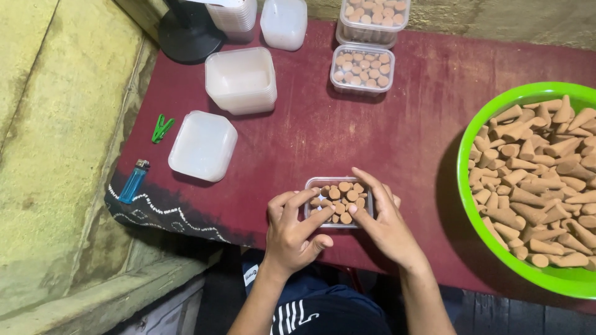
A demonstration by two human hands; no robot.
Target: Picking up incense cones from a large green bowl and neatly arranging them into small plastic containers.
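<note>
Both of your hands sit on the small clear box (338, 201), which I will use as the landmark for everything else. Your left hand (292, 232) comes in from the box's left edge with the fingers curled and loosely spread, the fingertips (328, 213) resting on the brown cones (340, 193) packed upright inside. Your right hand (385, 226) reaches over the box's right edge, the forefinger stretched along the far rim and the thumb tip pressing down on a cone at the near right corner; I cannot tell whether that cone is pinched or only touched. The box is partly filled and stands on the dark red table (410, 130), close to the near edge in front of you.

Well to the right of the box stands a green bowl (472, 205) heaped with loose cones lying in every direction. Far beyond the box, near the table's back edge, is a filled box (362, 69) with its cones upright, and just behind that a stack of filled boxes (372, 22). Up and to the left of the box lies a white lid (203, 146) flat on the table, and beyond it a stack of empty boxes (242, 79). A further empty container (284, 23) and a black round base (189, 34) are at the far left corner. Left of the lid lies a green clip (162, 128), and nearer to you, a blue lighter (134, 181)
</note>
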